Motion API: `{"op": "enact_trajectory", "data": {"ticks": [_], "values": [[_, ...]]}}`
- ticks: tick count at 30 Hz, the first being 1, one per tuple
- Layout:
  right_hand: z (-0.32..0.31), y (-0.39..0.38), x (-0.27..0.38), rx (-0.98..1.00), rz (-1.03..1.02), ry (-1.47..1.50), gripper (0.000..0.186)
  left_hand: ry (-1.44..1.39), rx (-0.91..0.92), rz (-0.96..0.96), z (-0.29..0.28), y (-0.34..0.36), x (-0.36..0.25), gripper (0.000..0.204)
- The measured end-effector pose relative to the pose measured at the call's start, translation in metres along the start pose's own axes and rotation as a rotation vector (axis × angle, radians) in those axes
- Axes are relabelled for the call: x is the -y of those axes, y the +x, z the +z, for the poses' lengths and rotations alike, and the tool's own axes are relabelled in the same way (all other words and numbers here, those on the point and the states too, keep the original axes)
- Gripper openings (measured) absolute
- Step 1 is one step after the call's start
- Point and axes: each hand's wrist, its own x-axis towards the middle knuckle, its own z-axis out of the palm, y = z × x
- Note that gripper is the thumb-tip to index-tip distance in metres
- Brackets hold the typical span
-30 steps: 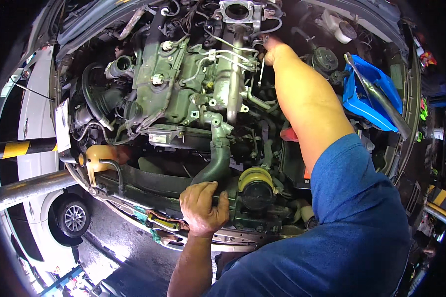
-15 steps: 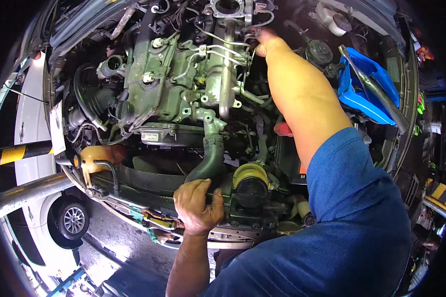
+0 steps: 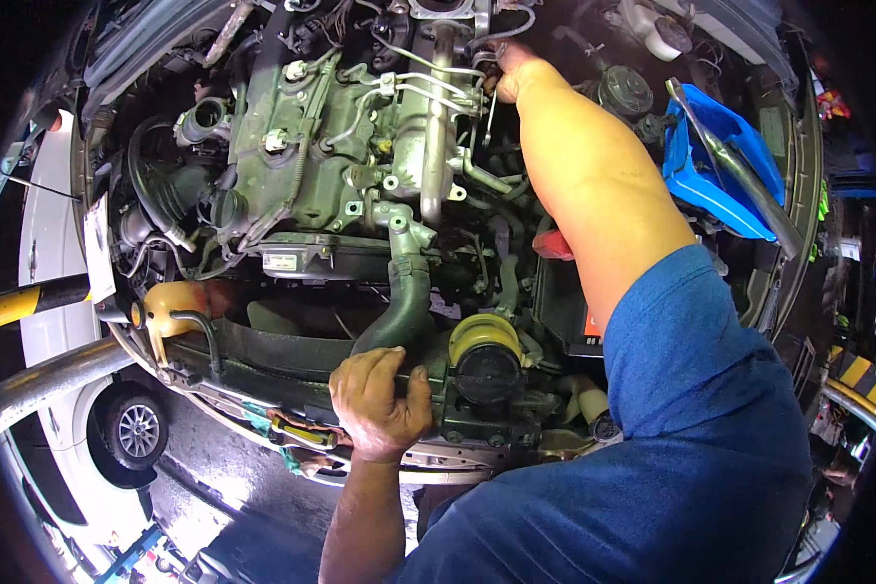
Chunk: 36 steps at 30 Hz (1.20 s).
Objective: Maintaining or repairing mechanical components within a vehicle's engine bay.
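My right hand (image 3: 518,73) reaches deep into the engine bay, on the right side of the engine (image 3: 292,165). Its fingers are bent in among the metal pipes, and the fingertips are partly hidden. A slim silver tool (image 3: 490,119), like a wrench handle, sticks out below those fingers. My left hand (image 3: 382,404) rests on the front panel over the radiator, beside the lower end of a thick black hose (image 3: 404,307). Its fingers bend forward, the thumb stands apart, and nothing shows in its grasp.
A blue open container (image 3: 725,175) with a long metal bar (image 3: 740,175) across it stands at the right. A yellow-collared black cap (image 3: 487,360) sits right of my left hand. An orange-tinted reservoir (image 3: 180,310) is at the front left. A yellow-handled tool (image 3: 302,433) lies along the front edge.
The view has shifted slightly, so the engine sits a little further left. More of the slim silver tool shows below my right hand. My left hand stays on the front panel.
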Motion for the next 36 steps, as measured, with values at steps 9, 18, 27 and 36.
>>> {"op": "enact_trajectory", "data": {"ticks": [9,18,27,36], "values": [[0.006,-0.003,0.001,-0.039,-0.058,0.158,0.015,0.005,0.002,-0.004,-0.001,-0.001,0.0,0.027],[0.005,-0.021,0.006,-0.156,-0.104,0.063,0.018,-0.013,-0.017,0.02,-0.002,0.001,0.0,0.028],[0.006,-0.061,0.032,-0.411,-0.21,0.065,0.014,-0.01,-0.023,0.018,-0.006,-0.003,-0.003,0.027],[0.023,-0.181,0.07,-0.108,-0.266,0.061,0.012,0.001,-0.046,0.008,-0.006,-0.008,-0.008,0.025]]}}
